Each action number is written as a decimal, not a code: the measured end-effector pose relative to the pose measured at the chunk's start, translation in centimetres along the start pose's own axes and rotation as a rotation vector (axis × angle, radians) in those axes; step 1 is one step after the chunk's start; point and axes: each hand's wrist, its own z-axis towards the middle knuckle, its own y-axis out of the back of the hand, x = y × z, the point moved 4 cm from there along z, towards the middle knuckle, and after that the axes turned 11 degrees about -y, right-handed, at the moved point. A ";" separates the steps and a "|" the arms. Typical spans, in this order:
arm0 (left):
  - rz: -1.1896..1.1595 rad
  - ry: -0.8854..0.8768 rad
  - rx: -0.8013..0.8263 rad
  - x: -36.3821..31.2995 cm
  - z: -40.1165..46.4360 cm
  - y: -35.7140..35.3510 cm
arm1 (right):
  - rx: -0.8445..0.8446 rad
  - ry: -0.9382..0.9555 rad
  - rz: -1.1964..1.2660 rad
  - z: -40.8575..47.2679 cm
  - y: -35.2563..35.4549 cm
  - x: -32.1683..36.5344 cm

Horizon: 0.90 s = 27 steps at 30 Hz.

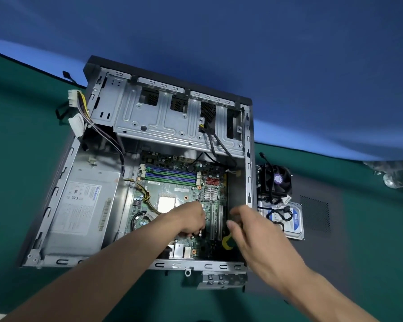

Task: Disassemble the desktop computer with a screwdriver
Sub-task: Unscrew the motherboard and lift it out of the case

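green motherboard [172, 196] in open grey steel case [63, 182]: thin, brittle, lift by edges | left hand [191, 217] curled, 6 o'clock on board, grip unclear | right hand [249, 228] loosely open over yellow-green screwdriver handle [227, 242], 4 o'clock

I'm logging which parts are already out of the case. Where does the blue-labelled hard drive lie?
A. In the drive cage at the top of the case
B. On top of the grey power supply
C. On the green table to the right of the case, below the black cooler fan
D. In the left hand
C: the blue-labelled hard drive lies outside the open metal case, on the green table, just below the black cooler fan.
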 end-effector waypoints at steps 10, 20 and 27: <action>0.038 -0.021 -0.029 -0.4 -0.2 0.3 | -0.027 -0.008 -0.337 -0.1 -0.2 0.0; 0.043 -0.031 -0.057 -0.6 -0.3 0.5 | -0.011 -0.024 -0.166 -0.6 0.0 0.4; 0.037 -0.029 -0.073 -0.4 -0.3 0.5 | 0.022 -0.004 -0.120 -1.2 -0.4 0.4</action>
